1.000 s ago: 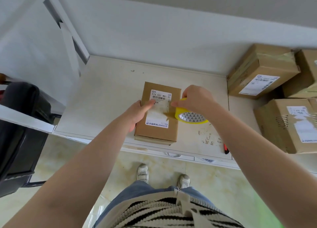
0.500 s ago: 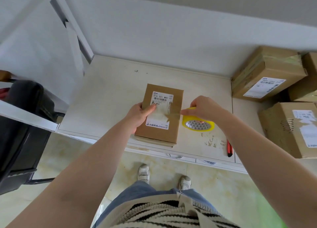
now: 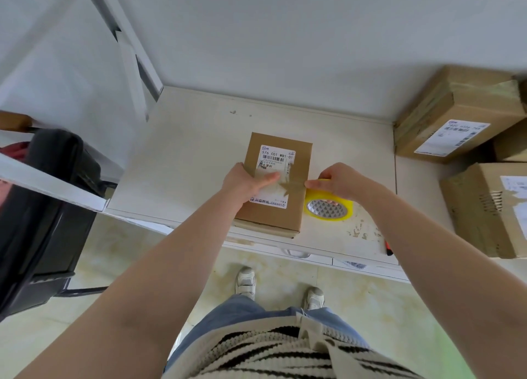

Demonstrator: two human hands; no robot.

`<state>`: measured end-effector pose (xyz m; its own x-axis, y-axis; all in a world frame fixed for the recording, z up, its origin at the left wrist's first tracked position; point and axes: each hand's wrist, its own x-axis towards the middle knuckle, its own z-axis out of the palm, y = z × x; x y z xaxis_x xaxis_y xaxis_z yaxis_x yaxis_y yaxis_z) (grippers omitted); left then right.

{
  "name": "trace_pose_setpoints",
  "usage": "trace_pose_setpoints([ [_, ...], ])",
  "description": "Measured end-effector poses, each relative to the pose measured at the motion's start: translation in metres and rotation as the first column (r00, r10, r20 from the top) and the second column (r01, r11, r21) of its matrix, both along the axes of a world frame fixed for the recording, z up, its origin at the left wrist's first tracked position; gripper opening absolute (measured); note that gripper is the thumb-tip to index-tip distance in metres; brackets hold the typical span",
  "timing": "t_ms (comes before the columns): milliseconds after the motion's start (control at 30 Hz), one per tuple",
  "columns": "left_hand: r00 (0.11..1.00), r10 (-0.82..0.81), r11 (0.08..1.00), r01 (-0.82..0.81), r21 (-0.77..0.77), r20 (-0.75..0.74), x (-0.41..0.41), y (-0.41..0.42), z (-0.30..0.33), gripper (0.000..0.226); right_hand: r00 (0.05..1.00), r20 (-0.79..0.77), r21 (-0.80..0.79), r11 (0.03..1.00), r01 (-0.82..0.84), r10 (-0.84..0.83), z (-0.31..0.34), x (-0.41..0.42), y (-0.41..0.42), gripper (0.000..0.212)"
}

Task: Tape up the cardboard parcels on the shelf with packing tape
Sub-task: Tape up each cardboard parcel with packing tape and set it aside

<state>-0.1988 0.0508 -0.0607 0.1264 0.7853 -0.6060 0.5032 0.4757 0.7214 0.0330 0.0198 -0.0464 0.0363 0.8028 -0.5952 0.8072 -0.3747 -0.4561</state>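
A small brown cardboard parcel [image 3: 296,207] with a white label lies near the front edge of the white shelf [image 3: 185,156]. My left hand [image 3: 245,183] rests on the parcel's left side, thumb pressing a strip of clear tape [image 3: 291,185] across the label. My right hand [image 3: 339,183] grips the yellow roll of packing tape [image 3: 328,209] just off the parcel's right edge, the strip stretched from roll to parcel.
Three larger taped cardboard boxes [image 3: 456,116] [image 3: 484,207] are stacked at the right of the shelf. A red-handled cutter [image 3: 387,247] lies at the shelf's front edge. A black chair [image 3: 42,207] stands left. My feet are on the floor below.
My right hand has drawn the tape roll rightward, off the parcel top to beside its right edge, stretching tape across the label. My left hand still holds the strip down.
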Motion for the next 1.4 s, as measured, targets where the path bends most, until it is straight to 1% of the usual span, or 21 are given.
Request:
trace_pose_setpoints([
  [67,1.0,0.001,1.0,-0.001,-0.005,-0.015,0.002,0.0,0.001,0.066,1.0,-0.001,0.01,1.0,0.015,-0.015,0.001,0.0,-0.001,0.052],
  [167,0.994,0.046,0.998,-0.041,-0.056,0.098,0.003,-0.003,0.005,0.048,1.0,0.016,0.047,0.999,0.023,-0.024,0.013,0.002,-0.003,0.055],
  [233,0.98,0.077,0.987,-0.049,-0.15,0.186,0.005,-0.008,0.005,0.052,0.998,0.053,0.066,0.997,-0.028,0.025,0.036,0.008,-0.002,0.062],
  [367,0.923,0.133,0.944,-0.007,-0.33,0.362,0.016,-0.025,0.001,0.062,0.977,0.142,-0.001,0.987,-0.161,0.159,0.093,0.012,0.007,0.053],
  [433,0.893,0.143,0.951,-0.005,-0.31,0.426,0.025,-0.032,-0.004,0.054,0.948,0.222,-0.007,0.973,-0.231,0.227,0.107,0.002,0.011,0.053],
  [467,0.898,0.143,0.965,-0.034,-0.259,0.417,0.028,-0.034,-0.006,0.054,0.935,0.254,-0.002,0.967,-0.254,0.246,0.11,-0.003,0.011,0.054],
  [500,0.913,0.153,0.976,-0.08,-0.202,0.378,0.029,-0.035,-0.008,0.061,0.93,0.268,0.004,0.965,-0.261,0.251,0.111,-0.006,0.011,0.055],
  [567,0.958,0.163,0.987,-0.157,-0.041,0.238,0.024,-0.032,-0.012,0.085,0.943,0.233,0.021,0.968,-0.251,0.239,0.11,-0.011,0.01,0.057],
  [600,0.975,0.145,0.986,-0.158,0.061,0.17,0.021,-0.03,-0.012,0.091,0.949,0.211,0.029,0.969,-0.245,0.234,0.111,-0.013,0.009,0.059],
  [633,0.986,0.102,0.977,-0.124,0.171,0.128,0.02,-0.028,-0.01,0.091,0.955,0.194,0.03,0.971,-0.235,0.225,0.113,-0.015,0.009,0.06],
  [700,0.991,-0.032,0.944,-0.013,0.329,0.131,0.027,-0.027,0.001,0.083,0.97,0.14,0.015,0.979,-0.204,0.2,0.115,-0.021,0.009,0.055],
  [733,0.989,-0.093,0.942,0.048,0.333,0.119,0.034,-0.029,0.01,0.09,0.977,0.098,0.002,0.982,-0.189,0.188,0.116,-0.025,0.009,0.053],
  [800,0.988,-0.153,0.954,0.141,0.266,0.026,0.046,-0.03,0.018,0.116,0.985,0.032,-0.007,0.986,-0.168,0.168,0.117,-0.033,0.009,0.05],
  [867,0.986,-0.162,0.956,0.166,0.242,-0.039,0.045,-0.027,0.017,0.127,0.989,0.005,-0.005,0.989,-0.146,0.146,0.118,-0.039,0.01,0.05],
  [933,0.988,-0.151,0.966,0.149,0.213,-0.005,0.034,-0.024,0.015,0.122,0.989,0.033,0.05,0.988,-0.143,0.142,0.118,-0.04,0.01,0.049],
  [1033,0.982,-0.16,0.978,0.144,0.152,0.099,0.023,-0.021,0.016,0.113,0.992,-0.003,0.126,0.984,-0.127,0.129,0.117,-0.035,0.009,0.047],
  [1100,0.972,-0.184,0.979,0.168,0.115,0.143,0.021,-0.018,0.019,0.113,0.973,0.063,0.126,0.966,-0.227,0.22,0.114,-0.031,0.007,0.048],
  [1167,0.969,-0.138,0.99,0.128,0.064,0.205,0.014,-0.016,0.018,0.115,0.955,0.171,0.124,0.957,-0.264,0.242,0.111,-0.024,0.004,0.054],
  [1233,0.975,-0.072,0.997,0.064,0.043,0.211,0.001,-0.017,0.013,0.106,0.95,0.254,0.145,0.964,-0.223,0.182,0.104,-0.015,0.0,0.06],
  [1300,0.986,-0.038,0.998,0.032,0.045,0.161,-0.015,-0.019,0.003,0.091,0.945,0.294,0.131,0.973,-0.188,0.143,0.09,-0.014,-0.007,0.059],
  [1400,0.979,-0.037,0.999,0.032,0.031,0.198,-0.025,-0.019,0.002,0.095,0.958,0.263,0.109,0.983,-0.145,0.112,0.064,-0.023,-0.017,0.059],
])
